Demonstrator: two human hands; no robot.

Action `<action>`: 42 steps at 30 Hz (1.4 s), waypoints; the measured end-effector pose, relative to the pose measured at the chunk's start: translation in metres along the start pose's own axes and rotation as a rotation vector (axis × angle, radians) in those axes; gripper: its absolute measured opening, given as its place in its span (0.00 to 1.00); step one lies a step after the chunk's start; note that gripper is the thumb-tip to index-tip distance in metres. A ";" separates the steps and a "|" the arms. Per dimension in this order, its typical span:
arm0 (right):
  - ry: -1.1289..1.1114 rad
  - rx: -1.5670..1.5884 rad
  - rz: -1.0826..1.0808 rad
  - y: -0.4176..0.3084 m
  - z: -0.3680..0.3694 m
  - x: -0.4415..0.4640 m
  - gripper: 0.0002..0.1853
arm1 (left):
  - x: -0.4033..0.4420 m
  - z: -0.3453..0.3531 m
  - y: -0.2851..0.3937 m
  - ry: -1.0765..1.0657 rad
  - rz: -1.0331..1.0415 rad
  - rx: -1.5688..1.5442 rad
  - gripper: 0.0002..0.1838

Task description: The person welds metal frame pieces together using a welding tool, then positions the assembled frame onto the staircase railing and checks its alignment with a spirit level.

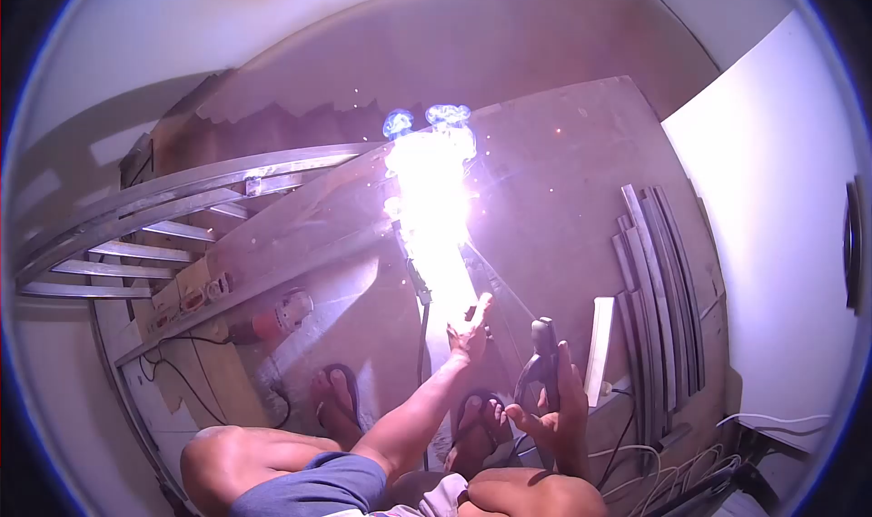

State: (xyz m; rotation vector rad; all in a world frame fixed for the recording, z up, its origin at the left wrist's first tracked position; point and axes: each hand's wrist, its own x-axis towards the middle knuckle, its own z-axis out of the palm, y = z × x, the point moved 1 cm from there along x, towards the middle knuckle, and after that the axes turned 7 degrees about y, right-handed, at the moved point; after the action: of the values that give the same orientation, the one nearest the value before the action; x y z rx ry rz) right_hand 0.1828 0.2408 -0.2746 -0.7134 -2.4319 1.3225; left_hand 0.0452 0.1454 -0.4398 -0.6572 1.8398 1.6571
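- Glare (431,190), white with violet wisps, burns mid-scene at the right end of a curved, silvery metal frame (195,179); whatever piece lies beneath that light is hidden.
- The right hand (561,412), near and right, is wrapped around a dark grey, tong-like electrode holder (542,337); a thin, straight metal rod (502,281) slants from it, far and left, into the brightness.
- The left hand (468,333) reaches to the near edge of the light (its fingertips partly washed out), so I cannot tell whether it grips anything.
- Done, seemingly: several straight, silvery crossbars (141,251) look fixed along the frame on the left.
- Remaining, I judge: the spot under the glare looks unfinished, and the long, grey metal bars (652,290) on the right appear unused, lying well apart from the frame.
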 end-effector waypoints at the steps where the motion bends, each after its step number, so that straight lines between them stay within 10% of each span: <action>1: 0.000 0.002 -0.005 0.000 0.000 0.001 0.61 | 0.002 0.000 -0.001 -0.013 0.027 0.008 0.23; 42: 0.067 0.057 -0.050 0.004 0.000 -0.005 0.59 | 0.003 0.000 -0.005 0.022 0.225 0.122 0.26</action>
State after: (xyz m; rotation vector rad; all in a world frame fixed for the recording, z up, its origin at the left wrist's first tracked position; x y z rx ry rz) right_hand 0.1886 0.2400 -0.2776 -0.6668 -2.3339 1.3217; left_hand 0.0466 0.1453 -0.4450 -0.4317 2.0758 1.6640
